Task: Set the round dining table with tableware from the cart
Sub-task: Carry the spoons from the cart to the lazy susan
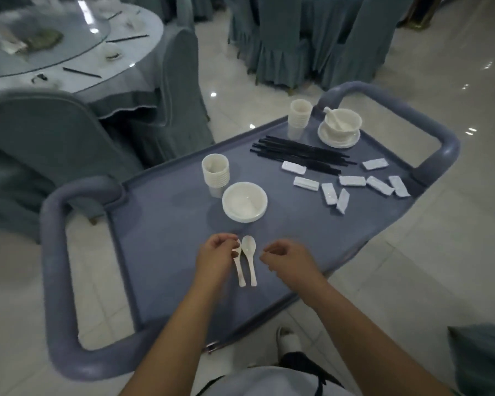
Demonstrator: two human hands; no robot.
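On the cart (pixel 160 224), two spoons (pixel 249 258), two cup stacks (pixel 215 174), one bowl stack (pixel 245 202), eight white rests (pixel 352 180) and one chopstick bundle (pixel 300 155) are counted, plus one bowl set (pixel 340 127) at upper right.

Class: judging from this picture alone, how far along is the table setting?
Done: the table already carries chopsticks and small dishes. In hand: the left hand pinches one spoon; another lies beside it. Left: cups, bowls, more chopsticks and rests on the cart.
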